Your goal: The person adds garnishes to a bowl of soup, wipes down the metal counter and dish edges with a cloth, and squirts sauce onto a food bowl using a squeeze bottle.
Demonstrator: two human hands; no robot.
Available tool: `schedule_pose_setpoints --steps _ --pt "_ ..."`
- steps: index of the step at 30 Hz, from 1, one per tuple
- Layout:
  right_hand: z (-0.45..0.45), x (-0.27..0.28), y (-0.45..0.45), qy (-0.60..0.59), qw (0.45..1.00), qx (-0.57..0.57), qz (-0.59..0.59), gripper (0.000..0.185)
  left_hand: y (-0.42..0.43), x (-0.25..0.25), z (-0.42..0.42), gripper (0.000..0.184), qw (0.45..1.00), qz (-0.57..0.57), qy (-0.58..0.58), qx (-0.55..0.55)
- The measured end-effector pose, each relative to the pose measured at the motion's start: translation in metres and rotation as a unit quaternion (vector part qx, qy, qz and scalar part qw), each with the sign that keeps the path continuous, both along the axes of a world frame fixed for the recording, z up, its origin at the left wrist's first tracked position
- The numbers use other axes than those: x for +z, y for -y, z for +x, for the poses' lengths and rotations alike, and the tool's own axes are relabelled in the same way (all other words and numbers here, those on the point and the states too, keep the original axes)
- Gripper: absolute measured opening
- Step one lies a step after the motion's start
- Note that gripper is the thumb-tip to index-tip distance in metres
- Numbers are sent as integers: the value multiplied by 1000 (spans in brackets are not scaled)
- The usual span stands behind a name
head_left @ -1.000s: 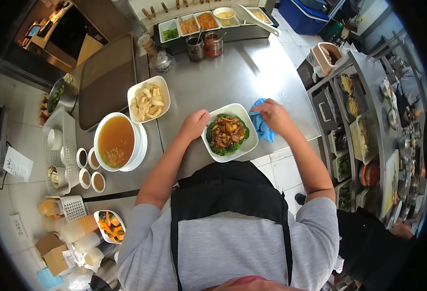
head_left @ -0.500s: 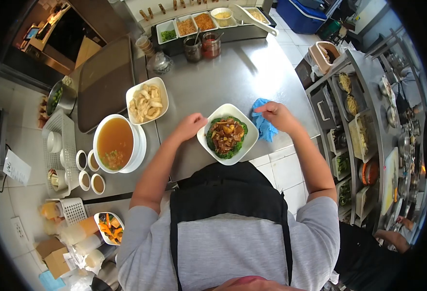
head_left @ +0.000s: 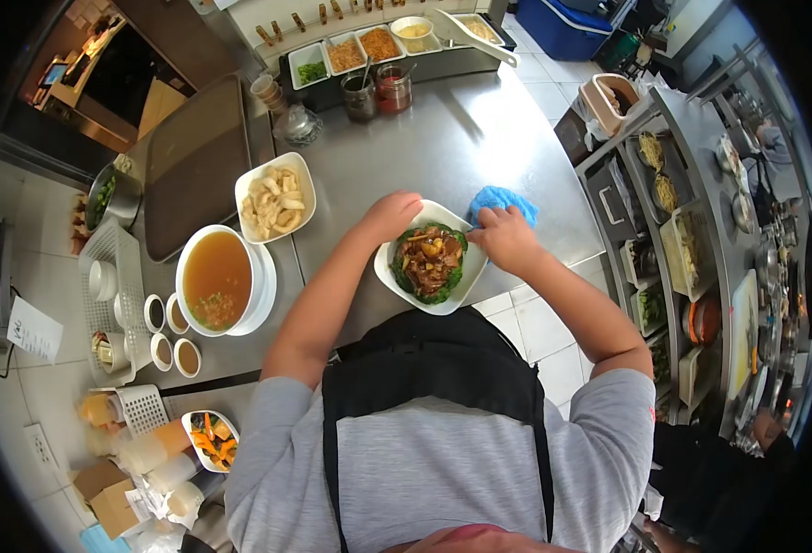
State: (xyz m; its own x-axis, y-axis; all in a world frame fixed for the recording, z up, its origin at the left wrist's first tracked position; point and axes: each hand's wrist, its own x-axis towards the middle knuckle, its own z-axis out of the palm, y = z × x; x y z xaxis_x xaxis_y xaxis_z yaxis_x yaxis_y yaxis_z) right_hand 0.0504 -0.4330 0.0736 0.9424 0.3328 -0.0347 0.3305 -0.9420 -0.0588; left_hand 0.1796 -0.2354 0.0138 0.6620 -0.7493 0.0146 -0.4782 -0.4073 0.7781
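A white squarish bowl (head_left: 386, 268) in front of me holds a ring of dark green vegetable with glossy brown meat pieces (head_left: 429, 258) heaped in the middle. At its upper left rim is my left hand (head_left: 393, 217), its fingers drawn together on the edge; the fingertips are partly hidden. My right hand (head_left: 509, 241) is bent over a crumpled blue cloth (head_left: 507, 203) just right of the bowl, and the cloth sticks out beyond its knuckles. The thumb side of that hand touches or nearly touches the bowl's right rim.
Left of the bowl stand a dish of pale fried pieces (head_left: 277, 203), a large soup bowl (head_left: 217, 281) and small sauce cups (head_left: 187, 357). Topping trays (head_left: 380, 44) and two jars (head_left: 393, 88) line the back. A shelf rack (head_left: 678, 221) stands to the right.
My left hand has slid right along the bowl's upper rim. My right hand has come down and left onto the cloth, beside the bowl's right edge. The cloth is now more bunched.
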Motion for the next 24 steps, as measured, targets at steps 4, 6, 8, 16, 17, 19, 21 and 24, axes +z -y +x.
schedule_pose_setpoints --steps 4,6,8,16,17,19,21,24 --pt "-3 -13 42 -111 878 -49 463 24 -31 0 -11 21 992 14 -119 46" --pt "-3 -9 51 -163 828 -196 500 28 -37 -6 -12 22 985 -41 -150 73" --pt "-6 -2 40 -122 824 -252 492 24 -38 -7 -17 27 980 -71 -165 88" --pt "28 -4 -5 202 975 3 92 16 -26 -6 -14 31 993 -18 -91 74" --pt "30 -8 -6 189 979 23 71 15 -27 -2 -15 30 994 -12 -81 71" --pt "35 -12 -8 164 984 64 27 15 -26 4 -17 29 995 -20 -67 72" --pt "35 -14 -10 155 986 56 16 14 -27 5 -17 28 995 -25 -60 69" --pt "30 -10 -15 144 989 34 -10 13 -27 1 -16 28 997 -25 -52 60"
